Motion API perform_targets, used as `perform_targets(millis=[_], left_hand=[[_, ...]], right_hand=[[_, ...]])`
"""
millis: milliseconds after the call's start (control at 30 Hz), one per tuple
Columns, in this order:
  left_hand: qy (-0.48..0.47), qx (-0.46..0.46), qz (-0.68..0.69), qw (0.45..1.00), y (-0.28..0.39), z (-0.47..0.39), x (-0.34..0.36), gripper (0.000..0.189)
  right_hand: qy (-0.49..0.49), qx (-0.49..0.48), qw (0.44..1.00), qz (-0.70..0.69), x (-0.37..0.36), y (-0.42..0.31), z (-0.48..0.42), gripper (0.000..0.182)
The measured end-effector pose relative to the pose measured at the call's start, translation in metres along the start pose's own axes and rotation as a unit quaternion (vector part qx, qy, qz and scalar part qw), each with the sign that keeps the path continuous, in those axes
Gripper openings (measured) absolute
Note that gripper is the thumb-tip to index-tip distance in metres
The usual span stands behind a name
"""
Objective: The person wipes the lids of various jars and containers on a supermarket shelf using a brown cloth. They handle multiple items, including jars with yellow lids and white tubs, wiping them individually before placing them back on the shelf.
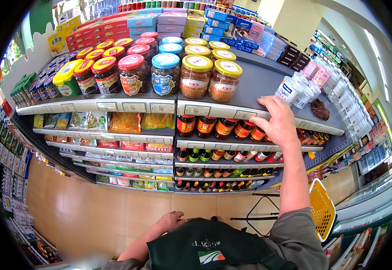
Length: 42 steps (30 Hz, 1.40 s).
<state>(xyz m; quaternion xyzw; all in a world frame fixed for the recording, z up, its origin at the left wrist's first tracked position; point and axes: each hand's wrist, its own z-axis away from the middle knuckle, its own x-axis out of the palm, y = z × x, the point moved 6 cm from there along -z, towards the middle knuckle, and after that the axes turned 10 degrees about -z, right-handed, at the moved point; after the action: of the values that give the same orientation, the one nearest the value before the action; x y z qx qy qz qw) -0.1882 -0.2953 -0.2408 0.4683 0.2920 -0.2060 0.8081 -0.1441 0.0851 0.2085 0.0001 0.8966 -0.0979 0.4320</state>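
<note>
My right hand reaches to the front edge of the top shelf. Its fingertips rest on the shelf surface and the thumb lies against the price-label strip; nothing is held. Just beyond it stand several white cans. A crumpled brown cloth lies to their right. Left of the hand are gold-lidded glass jars, then blue-lidded jars and red-lidded jars. Low beside my dark green apron hangs my left hand, with loosely bent fingers and no object visible in it.
Lower shelves carry red-labelled sauce jars, sauce bottles and bagged foods. Stacked cartons stand behind the jars. A yellow basket and a black metal-framed stand are at my right, above the tiled floor.
</note>
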Motion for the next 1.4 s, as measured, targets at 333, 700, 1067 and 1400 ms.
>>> perform_targets(millis=[333, 700, 1067, 1400], left_hand=[[0.000, -0.016, 0.016, 1.000, -0.006, 0.003, 0.004, 0.063], [0.029, 0.007, -0.007, 1.000, -0.002, 0.000, -0.008, 0.062], [-0.025, -0.016, 0.006, 1.000, -0.015, 0.000, 0.008, 0.068], [-0.015, -0.033, 0.027, 0.999, -0.026, 0.008, 0.009, 0.067]], right_hand=[[-0.003, 0.012, 1.000, -0.002, 0.002, -0.001, 0.000, 0.056], [-0.014, 0.013, 1.000, -0.015, 0.000, 0.001, 0.001, 0.054], [-0.011, 0.007, 1.000, -0.001, 0.001, -0.001, -0.001, 0.052], [-0.016, 0.018, 1.000, 0.003, 0.001, -0.006, -0.002, 0.052]])
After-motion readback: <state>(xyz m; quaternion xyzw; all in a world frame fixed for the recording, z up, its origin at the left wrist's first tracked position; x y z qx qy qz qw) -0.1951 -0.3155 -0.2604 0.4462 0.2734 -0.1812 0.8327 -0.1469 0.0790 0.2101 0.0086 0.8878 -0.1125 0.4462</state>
